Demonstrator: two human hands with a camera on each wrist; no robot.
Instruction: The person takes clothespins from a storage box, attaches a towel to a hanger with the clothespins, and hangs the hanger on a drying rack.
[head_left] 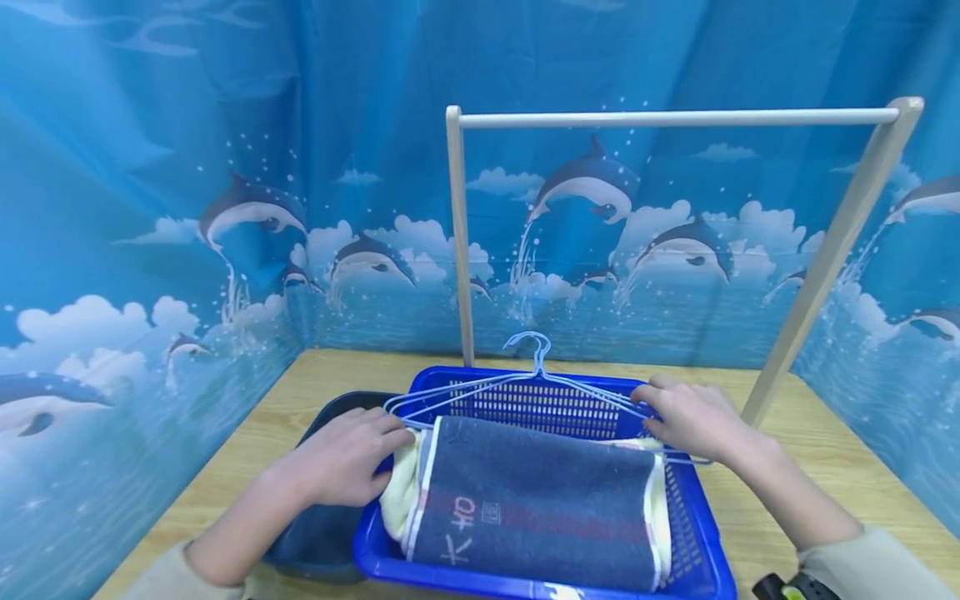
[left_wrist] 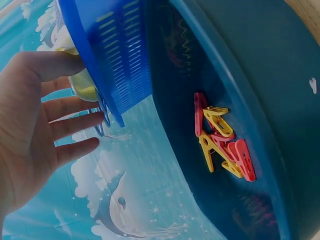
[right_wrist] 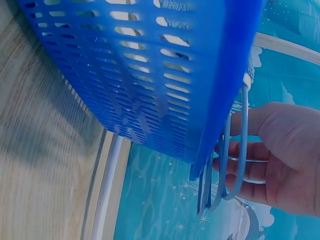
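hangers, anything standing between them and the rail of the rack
Nothing visible does: in the head view, the hangers lie at the blue basket, and only curtain shows between their hooks and the rail.

And it's blue curtain (head_left: 375, 75) all round, back, left and right, creased, a soft sheen playing at upper left! Dolphins (head_left: 588, 177) arc across it, white clouds (head_left: 105, 325) billow, sparkles dot the printed water. Below, a pale wooden table (head_left: 352, 367) shows its grain under bright light.
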